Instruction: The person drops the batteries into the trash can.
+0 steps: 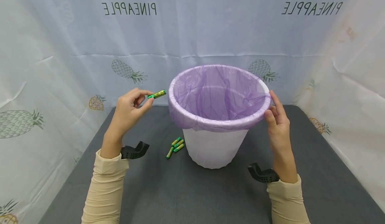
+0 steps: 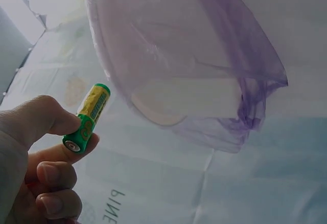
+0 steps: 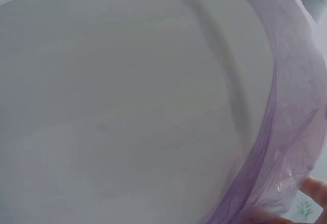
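The head camera looks forward and down over the whole table (image 1: 186, 197), while both wrist cameras sit close beside the purple-lined white bin (image 1: 215, 150), their shared sight, looking up its wall.

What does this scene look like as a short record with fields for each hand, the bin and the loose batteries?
left hand: pinches one green battery in its fingertips, raised left of the bin rim
right hand: fingers on the bin's right rim, on the liner edge
bin: white, upright on the grey mat
liner: purple, folded over the rim
loose batteries: small green cluster on the mat at the bin's left base
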Action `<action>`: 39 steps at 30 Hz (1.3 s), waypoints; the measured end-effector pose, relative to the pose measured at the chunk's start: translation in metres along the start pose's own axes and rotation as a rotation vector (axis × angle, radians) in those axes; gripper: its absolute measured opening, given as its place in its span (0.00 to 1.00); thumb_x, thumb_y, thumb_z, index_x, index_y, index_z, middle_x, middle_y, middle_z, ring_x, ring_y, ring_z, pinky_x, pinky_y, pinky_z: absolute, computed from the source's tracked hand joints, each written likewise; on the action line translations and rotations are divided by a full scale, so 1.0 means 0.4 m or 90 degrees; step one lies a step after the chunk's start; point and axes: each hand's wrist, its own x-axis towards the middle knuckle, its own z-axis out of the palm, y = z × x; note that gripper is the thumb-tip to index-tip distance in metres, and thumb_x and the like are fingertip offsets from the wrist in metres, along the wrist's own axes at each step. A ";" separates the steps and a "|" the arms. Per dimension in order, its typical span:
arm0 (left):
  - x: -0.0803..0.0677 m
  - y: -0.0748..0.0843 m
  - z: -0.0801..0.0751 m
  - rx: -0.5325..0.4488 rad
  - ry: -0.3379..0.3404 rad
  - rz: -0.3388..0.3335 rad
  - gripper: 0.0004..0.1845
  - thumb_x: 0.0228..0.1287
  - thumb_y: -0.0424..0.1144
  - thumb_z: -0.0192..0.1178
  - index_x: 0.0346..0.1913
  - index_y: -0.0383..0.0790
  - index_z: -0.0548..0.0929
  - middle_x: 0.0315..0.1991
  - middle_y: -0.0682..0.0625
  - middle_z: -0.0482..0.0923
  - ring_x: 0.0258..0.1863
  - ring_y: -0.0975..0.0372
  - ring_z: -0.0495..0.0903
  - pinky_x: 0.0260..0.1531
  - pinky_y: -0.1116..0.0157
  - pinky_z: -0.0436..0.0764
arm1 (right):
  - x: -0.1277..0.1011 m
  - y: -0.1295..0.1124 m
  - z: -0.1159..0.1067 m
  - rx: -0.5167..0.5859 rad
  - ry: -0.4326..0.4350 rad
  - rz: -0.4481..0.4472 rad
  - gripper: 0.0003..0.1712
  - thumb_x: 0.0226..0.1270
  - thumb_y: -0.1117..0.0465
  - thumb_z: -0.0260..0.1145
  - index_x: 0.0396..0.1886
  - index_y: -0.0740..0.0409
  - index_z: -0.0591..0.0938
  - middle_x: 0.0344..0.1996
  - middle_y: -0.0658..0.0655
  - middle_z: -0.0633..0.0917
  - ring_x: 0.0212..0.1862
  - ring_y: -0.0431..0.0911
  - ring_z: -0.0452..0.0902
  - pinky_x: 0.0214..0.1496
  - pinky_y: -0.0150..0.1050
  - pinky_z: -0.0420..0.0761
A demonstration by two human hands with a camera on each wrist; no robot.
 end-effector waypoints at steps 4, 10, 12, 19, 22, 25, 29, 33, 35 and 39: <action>0.015 0.018 0.008 -0.015 0.004 0.023 0.05 0.57 0.27 0.63 0.37 0.31 0.85 0.22 0.54 0.60 0.22 0.69 0.57 0.26 0.74 0.57 | 0.000 -0.002 -0.002 -0.004 0.013 0.011 0.33 0.69 0.56 0.62 0.72 0.56 0.66 0.45 0.43 0.83 0.48 0.34 0.79 0.56 0.25 0.72; 0.032 0.042 0.025 -0.036 -0.003 0.032 0.05 0.57 0.26 0.63 0.36 0.30 0.85 0.22 0.54 0.60 0.23 0.68 0.58 0.26 0.75 0.58 | -0.001 -0.004 -0.003 0.010 -0.009 0.003 0.33 0.70 0.57 0.61 0.72 0.56 0.65 0.46 0.44 0.83 0.49 0.34 0.78 0.56 0.24 0.72; 0.037 0.047 0.030 -0.036 -0.010 0.037 0.04 0.57 0.25 0.63 0.36 0.30 0.85 0.22 0.53 0.61 0.23 0.68 0.58 0.26 0.75 0.58 | -0.001 -0.006 -0.001 0.004 -0.004 0.001 0.32 0.69 0.57 0.62 0.71 0.55 0.66 0.46 0.43 0.84 0.49 0.34 0.79 0.56 0.24 0.72; 0.048 0.060 0.049 -0.039 -0.026 0.047 0.05 0.57 0.27 0.64 0.36 0.31 0.85 0.22 0.53 0.61 0.23 0.67 0.59 0.26 0.75 0.58 | 0.003 0.001 -0.004 0.003 0.005 0.005 0.33 0.69 0.56 0.62 0.72 0.57 0.66 0.45 0.43 0.84 0.48 0.34 0.79 0.56 0.24 0.72; 0.053 0.068 0.055 -0.044 -0.034 0.049 0.05 0.57 0.28 0.64 0.37 0.31 0.85 0.22 0.52 0.61 0.23 0.67 0.59 0.25 0.75 0.58 | 0.003 0.003 -0.006 -0.001 0.010 0.009 0.33 0.69 0.56 0.62 0.71 0.56 0.66 0.45 0.43 0.84 0.48 0.33 0.79 0.56 0.24 0.72; 0.058 0.075 0.059 -0.051 -0.045 0.044 0.06 0.57 0.28 0.64 0.37 0.31 0.85 0.22 0.52 0.62 0.23 0.67 0.59 0.25 0.75 0.59 | 0.002 0.000 -0.004 -0.006 0.015 0.014 0.34 0.69 0.56 0.62 0.72 0.57 0.66 0.44 0.43 0.84 0.47 0.33 0.78 0.55 0.24 0.72; 0.064 0.080 0.064 -0.063 -0.049 0.041 0.06 0.57 0.28 0.65 0.37 0.31 0.85 0.22 0.53 0.61 0.24 0.67 0.59 0.25 0.75 0.58 | 0.001 -0.008 0.001 -0.011 0.022 0.020 0.34 0.68 0.55 0.63 0.72 0.57 0.65 0.43 0.42 0.84 0.46 0.33 0.78 0.55 0.25 0.72; 0.068 0.080 0.069 -0.072 -0.045 0.050 0.05 0.56 0.28 0.65 0.36 0.31 0.85 0.22 0.54 0.60 0.23 0.67 0.58 0.25 0.75 0.57 | 0.000 -0.012 0.004 -0.004 0.019 0.021 0.35 0.69 0.55 0.63 0.72 0.57 0.65 0.43 0.42 0.83 0.46 0.33 0.78 0.55 0.25 0.72; 0.070 0.079 0.072 -0.073 -0.045 0.051 0.05 0.56 0.29 0.66 0.36 0.31 0.85 0.21 0.54 0.60 0.23 0.68 0.58 0.25 0.74 0.57 | 0.000 -0.013 0.005 0.000 0.017 0.021 0.35 0.69 0.55 0.63 0.72 0.57 0.64 0.43 0.42 0.83 0.46 0.33 0.78 0.55 0.25 0.72; 0.072 0.080 0.076 -0.077 -0.045 0.051 0.05 0.56 0.30 0.66 0.36 0.32 0.85 0.21 0.54 0.59 0.23 0.68 0.58 0.25 0.74 0.57 | 0.000 -0.013 0.004 0.000 0.015 0.017 0.35 0.68 0.55 0.63 0.72 0.57 0.65 0.43 0.43 0.83 0.46 0.34 0.78 0.55 0.25 0.72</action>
